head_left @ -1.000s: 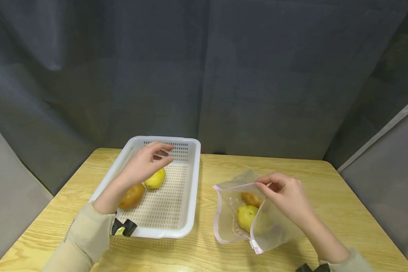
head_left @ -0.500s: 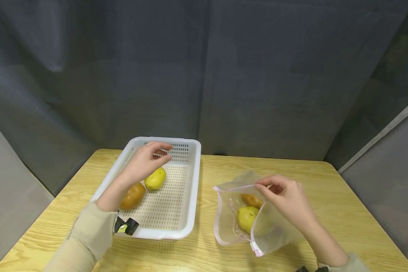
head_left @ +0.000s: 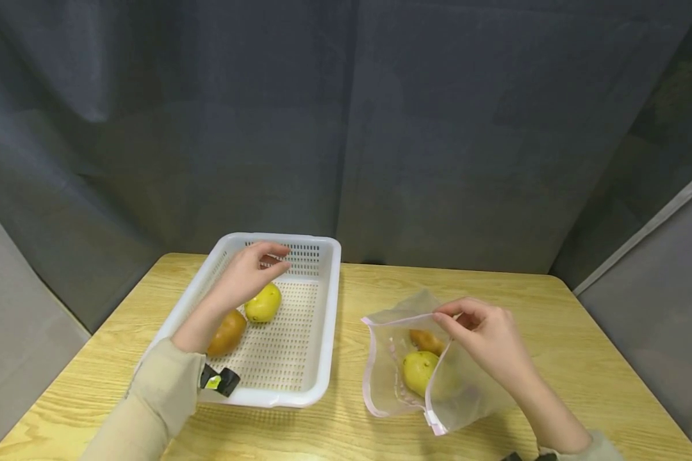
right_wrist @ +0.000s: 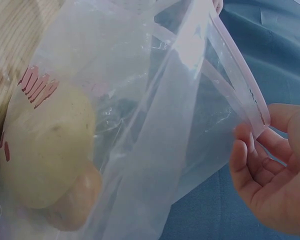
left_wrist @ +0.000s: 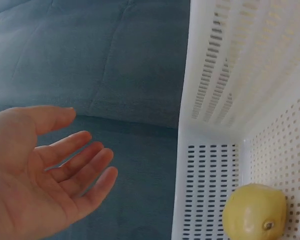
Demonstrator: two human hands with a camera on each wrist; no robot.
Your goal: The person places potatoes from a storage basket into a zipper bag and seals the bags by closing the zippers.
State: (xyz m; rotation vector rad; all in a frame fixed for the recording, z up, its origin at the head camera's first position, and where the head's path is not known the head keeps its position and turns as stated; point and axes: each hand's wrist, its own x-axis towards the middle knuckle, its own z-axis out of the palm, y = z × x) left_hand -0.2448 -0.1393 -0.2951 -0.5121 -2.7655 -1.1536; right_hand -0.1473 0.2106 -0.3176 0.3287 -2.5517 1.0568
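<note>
Over the white plastic basket (head_left: 323,333), my left hand (head_left: 245,274) hovers with relaxed, slightly bent fingers and nothing in them. Below it lie a yellow lemon-like fruit (head_left: 263,303) and an orange-brown rounded fruit (head_left: 227,333), the latter partly behind the wrist. My right hand (head_left: 487,336) pinches the rim of a clear zip bag (head_left: 375,378) with pink edging between thumb and fingers. The bag's mouth gapes toward me. Inside it are a yellow fruit (head_left: 420,371) and an orange-brown one (head_left: 427,340), seen blurred through the plastic in the right wrist view.
Both the basket and the bag stand on a wooden table (head_left: 346,422). A dark curtain (head_left: 346,128) hangs behind its far edge, and grey panels (head_left: 669,269) flank the sides. A pink-white slider (head_left: 435,422) sits at the bag's near corner.
My left hand has barely shifted over the basket, its forearm drifting slightly right. The right hand keeps its pinch on the bag, which looks nearly unchanged.
</note>
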